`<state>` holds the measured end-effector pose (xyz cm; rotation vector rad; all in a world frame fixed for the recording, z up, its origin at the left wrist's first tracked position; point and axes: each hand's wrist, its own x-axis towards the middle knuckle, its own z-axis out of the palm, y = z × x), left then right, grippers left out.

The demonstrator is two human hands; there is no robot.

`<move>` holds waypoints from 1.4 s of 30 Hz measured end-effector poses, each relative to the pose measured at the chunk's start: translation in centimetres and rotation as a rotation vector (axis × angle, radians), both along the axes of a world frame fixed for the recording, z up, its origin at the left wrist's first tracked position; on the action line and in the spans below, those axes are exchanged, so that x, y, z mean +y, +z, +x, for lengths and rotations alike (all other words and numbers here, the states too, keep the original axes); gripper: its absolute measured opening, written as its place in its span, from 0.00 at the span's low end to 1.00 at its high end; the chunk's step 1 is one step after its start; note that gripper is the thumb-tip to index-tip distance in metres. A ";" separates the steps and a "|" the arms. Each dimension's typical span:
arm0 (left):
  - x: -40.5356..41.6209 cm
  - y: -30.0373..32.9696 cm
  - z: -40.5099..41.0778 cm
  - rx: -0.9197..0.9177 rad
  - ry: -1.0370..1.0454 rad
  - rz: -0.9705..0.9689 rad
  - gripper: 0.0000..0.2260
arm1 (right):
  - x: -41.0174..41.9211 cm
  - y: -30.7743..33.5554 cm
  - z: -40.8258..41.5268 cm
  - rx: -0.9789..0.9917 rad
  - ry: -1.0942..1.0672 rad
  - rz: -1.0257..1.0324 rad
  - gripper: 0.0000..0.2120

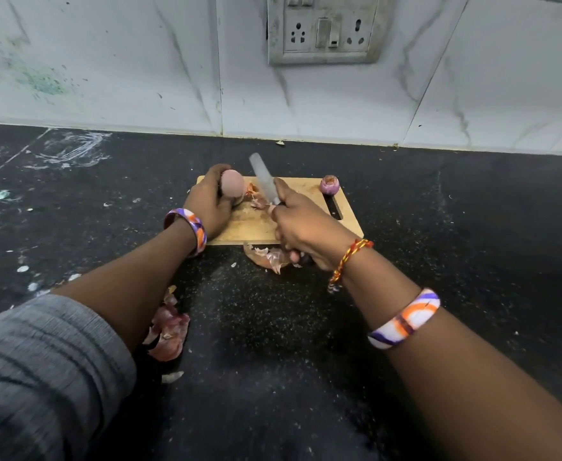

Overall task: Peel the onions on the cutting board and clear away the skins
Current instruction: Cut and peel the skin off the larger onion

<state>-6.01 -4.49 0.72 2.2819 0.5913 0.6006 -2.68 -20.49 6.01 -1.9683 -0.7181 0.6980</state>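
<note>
We saw the left hand [208,202] gripping an onion [232,188] at the board's [249,224] far-left corner, right-hand [301,227] fingers wrapped round the knife [264,179]. We judged it best to steady the onion and lift skin shallowly with the tip, blade away from the holding fingers.

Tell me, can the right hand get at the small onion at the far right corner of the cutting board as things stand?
Probably not yet: the way to the small onion looks free, but the right hand is gripping the knife and would need to put it down first.
</note>
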 end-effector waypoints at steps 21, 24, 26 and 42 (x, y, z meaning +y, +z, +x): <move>0.2 -0.2 0.3 -0.008 -0.035 0.060 0.20 | 5.1 -1.3 1.2 -0.411 0.140 -0.371 0.31; 0.4 -0.2 0.3 -0.007 -0.029 0.052 0.20 | 4.8 -1.1 1.3 -0.355 0.148 -0.328 0.31; 0.7 -0.4 0.5 -0.008 -0.027 0.053 0.20 | 3.8 -1.6 0.8 -0.300 0.144 -0.312 0.34; 0.5 -0.3 0.3 -0.012 0.025 -0.033 0.19 | 4.4 -0.9 0.8 -0.434 0.057 -0.416 0.32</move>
